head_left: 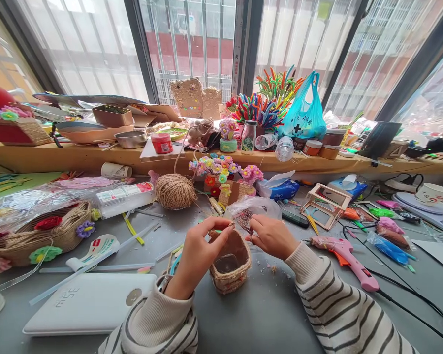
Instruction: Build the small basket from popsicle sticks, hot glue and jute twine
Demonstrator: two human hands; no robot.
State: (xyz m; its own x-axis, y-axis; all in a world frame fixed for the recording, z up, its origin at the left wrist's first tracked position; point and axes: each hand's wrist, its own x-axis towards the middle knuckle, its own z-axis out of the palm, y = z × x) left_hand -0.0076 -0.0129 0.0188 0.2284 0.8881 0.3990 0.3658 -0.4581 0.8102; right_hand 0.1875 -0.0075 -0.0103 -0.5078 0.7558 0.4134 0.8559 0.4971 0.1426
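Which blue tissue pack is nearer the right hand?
The left pack, behind the clear plastic bag near the right hand; the other lies farther right.

Your surface is grey, with small scraps scattered about its middle, where a twine-covered basket stands upright. Toward your near left corner lies a flat white device marked 35W. Near your far edge sit a twine ball, a blue tissue pack and a wooden frame; toward your right edge, a pink glue gun and a white scale.
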